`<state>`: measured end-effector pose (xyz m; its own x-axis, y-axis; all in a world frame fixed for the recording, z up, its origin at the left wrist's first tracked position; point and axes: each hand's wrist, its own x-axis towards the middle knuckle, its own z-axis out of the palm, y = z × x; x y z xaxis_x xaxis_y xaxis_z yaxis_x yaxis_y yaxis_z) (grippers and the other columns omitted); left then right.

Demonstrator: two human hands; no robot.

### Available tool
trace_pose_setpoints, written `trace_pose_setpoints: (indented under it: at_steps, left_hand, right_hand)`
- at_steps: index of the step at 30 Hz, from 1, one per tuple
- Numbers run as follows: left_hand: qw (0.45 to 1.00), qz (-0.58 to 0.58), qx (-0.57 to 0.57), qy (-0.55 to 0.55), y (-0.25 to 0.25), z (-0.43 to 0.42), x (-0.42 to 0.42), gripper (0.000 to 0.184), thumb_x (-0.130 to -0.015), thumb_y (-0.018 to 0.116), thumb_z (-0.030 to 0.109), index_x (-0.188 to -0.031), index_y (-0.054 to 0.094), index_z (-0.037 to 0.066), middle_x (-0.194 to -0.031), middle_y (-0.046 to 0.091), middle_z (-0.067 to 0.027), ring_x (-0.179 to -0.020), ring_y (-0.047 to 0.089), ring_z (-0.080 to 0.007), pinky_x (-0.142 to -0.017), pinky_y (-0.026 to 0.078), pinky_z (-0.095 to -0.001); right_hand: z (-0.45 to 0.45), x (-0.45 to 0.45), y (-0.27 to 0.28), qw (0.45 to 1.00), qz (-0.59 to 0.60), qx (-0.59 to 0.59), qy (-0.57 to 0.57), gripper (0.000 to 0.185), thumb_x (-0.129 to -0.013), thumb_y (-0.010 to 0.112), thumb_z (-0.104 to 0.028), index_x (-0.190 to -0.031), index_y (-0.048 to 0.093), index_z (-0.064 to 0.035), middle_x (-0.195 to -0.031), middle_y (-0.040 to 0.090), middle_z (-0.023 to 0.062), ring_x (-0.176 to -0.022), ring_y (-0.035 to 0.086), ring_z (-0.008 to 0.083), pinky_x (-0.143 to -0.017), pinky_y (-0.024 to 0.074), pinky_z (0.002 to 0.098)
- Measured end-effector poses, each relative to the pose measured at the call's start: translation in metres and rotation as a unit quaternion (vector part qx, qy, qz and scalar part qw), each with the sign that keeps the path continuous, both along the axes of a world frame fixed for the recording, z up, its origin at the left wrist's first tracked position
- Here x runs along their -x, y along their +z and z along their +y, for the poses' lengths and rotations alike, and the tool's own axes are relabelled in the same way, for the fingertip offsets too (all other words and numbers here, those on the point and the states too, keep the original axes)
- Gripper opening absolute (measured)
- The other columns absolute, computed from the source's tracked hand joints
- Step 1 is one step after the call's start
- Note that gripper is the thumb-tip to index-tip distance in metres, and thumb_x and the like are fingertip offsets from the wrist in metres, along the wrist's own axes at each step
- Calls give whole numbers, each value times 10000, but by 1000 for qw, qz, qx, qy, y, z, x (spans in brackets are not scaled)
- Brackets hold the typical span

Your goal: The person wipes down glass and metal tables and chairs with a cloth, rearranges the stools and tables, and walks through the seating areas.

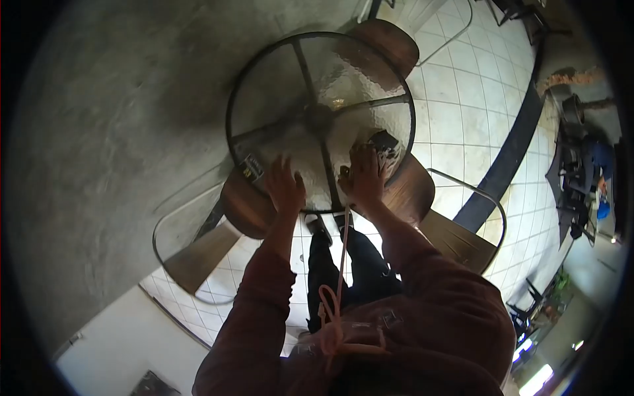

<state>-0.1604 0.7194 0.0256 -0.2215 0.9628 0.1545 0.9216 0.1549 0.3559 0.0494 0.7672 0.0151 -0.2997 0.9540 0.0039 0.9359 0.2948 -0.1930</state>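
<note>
A round glass table [307,33] with a dark metal rim and crossed bars stands before me. My left hand [284,185] rests over its near left part, fingers apart, nothing in it. Just left of that hand a small dark card with yellow marks [251,168] lies by the rim. My right hand [363,175] is over the near right part, its fingers bent over something dark that I cannot make out. Beside it, on the right, is a black object [383,140] with a shiny, crumpled-looking surface below it.
Wooden-seated chairs stand at the near left [246,204], near right [413,191] and far right [386,41] of the table. White floor tiles [456,122] and a dark floor strip [505,165] lie to the right. Dark furniture and a plant pot [573,109] are at the far right.
</note>
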Motion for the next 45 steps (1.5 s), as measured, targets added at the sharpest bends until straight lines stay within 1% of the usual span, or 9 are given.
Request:
trace_pose_setpoints:
  at_steps: [8,15,22,30,34,38,40,42,45]
  left_hand:
    - [989,82,116,47,-37,66,24,582,-862,354,396,-1330,321,52,-1416,238,-175,-1298,251,-326,-1029,161,-526]
    - [982,78,169,44,-43,70,31,586,-850,365,343,-1356,282,58,-1441,177,-166,-1325,182,-324,-1053,122,-520]
    - [980,90,178,20,-41,69,33,584,-887,308,378,-1352,278,27,-1420,188,-224,-1309,209,-364,-1037,139,-532]
    - [982,94,162,18,-36,65,30,564,-933,237,402,-1353,275,27,-1409,211,-231,-1288,256,-376,-1017,173,-554]
    - [979,75,190,28,-38,66,32,656,-816,468,297,-1379,213,78,-1447,117,-191,-1334,127,-357,-1052,115,-528]
    - [987,69,144,16,-40,65,31,666,-802,493,294,-1372,222,81,-1442,137,-188,-1328,156,-354,-1051,127,-530]
    - [988,67,140,16,-40,64,30,667,-799,498,290,-1371,223,83,-1441,143,-188,-1322,175,-355,-1049,134,-532]
    - [989,69,130,20,-39,66,34,669,-797,504,286,-1370,223,85,-1439,149,-188,-1315,194,-357,-1047,141,-533]
    - [983,102,149,19,-37,68,31,538,-914,269,368,-1339,292,40,-1408,225,-223,-1277,264,-392,-1012,183,-550]
  right_hand:
    - [114,-12,-12,987,-4,-24,-156,595,-771,518,-383,-1323,386,-204,-1395,305,119,-1309,210,365,-1000,146,609]
    - [225,23,-44,962,-22,-133,-239,589,-792,491,-411,-1327,382,-190,-1370,355,127,-1299,239,357,-989,160,604]
    - [317,101,-63,966,-20,-159,-202,647,-820,377,-515,-1363,317,-170,-1415,297,87,-1333,192,284,-1035,125,558]
    - [260,241,-41,992,108,-64,-32,638,-839,416,-452,-1330,314,-58,-1362,351,121,-1286,284,286,-1028,170,549]
    - [201,259,-18,969,86,29,230,588,-799,480,-396,-1265,412,-43,-1295,431,137,-1231,362,281,-1017,184,539]
    - [230,253,-46,948,184,-55,256,533,-829,442,-425,-1264,440,-116,-1325,395,104,-1259,314,277,-1010,204,505]
    - [261,242,-29,974,127,25,184,528,-820,449,-419,-1268,441,-140,-1305,423,98,-1263,313,272,-1032,175,514]
    - [295,213,-30,981,156,-86,83,509,-786,503,-414,-1206,477,-127,-1260,465,96,-1197,402,271,-1039,192,507]
    - [325,145,-43,986,112,-118,44,504,-787,517,-410,-1212,476,-142,-1269,458,102,-1212,379,319,-1037,212,492]
